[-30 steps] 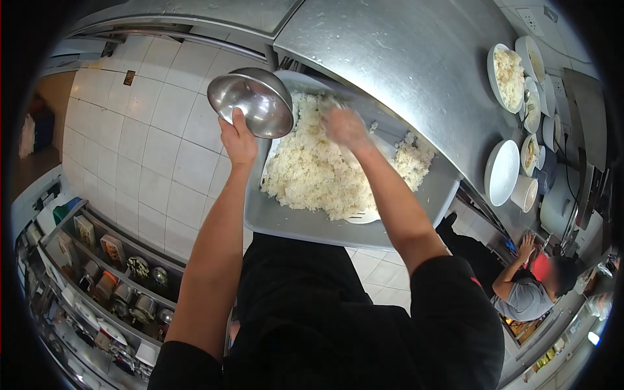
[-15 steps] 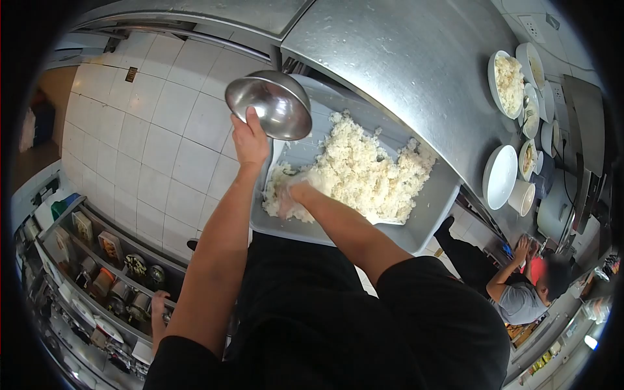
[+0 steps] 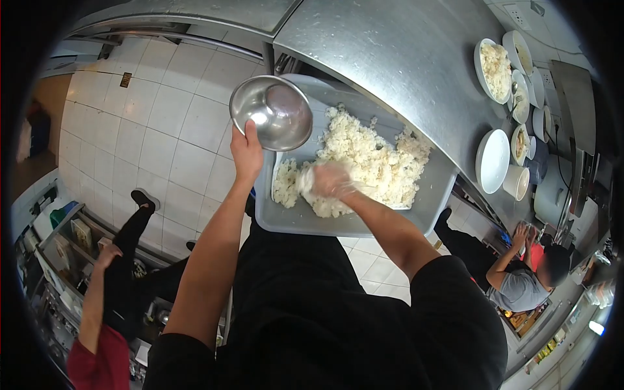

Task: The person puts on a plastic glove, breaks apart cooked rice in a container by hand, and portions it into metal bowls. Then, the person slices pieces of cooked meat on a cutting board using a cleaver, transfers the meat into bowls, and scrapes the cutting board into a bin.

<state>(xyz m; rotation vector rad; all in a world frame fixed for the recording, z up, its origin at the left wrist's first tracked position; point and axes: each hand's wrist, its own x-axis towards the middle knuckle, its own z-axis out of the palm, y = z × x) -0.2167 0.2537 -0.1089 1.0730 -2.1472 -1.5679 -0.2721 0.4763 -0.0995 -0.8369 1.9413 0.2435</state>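
Note:
A grey plastic tub (image 3: 426,214) holds a broad heap of cooked white rice (image 3: 370,162), with a smaller clump at its left end. Over the tub's upper left corner, my left hand (image 3: 247,149) grips the rim of a steel bowl (image 3: 272,112), its thumb inside; the bowl is tilted and looks empty. My right hand (image 3: 331,181), in a clear plastic glove, is down in the rice at the left part of the heap. Its fingers are blurred and partly hidden, so their grip cannot be made out.
A steel counter (image 3: 390,71) borders the tub above, carrying a bowl of rice (image 3: 495,70), a white bowl (image 3: 492,161) and several dishes. A person in red (image 3: 97,357) is at lower left. Another person in grey (image 3: 520,290) works at lower right.
My right hand went from the heap's top to the tub's left end, then back right into the rice. The bowl shifted right. A person in red has come in at lower left.

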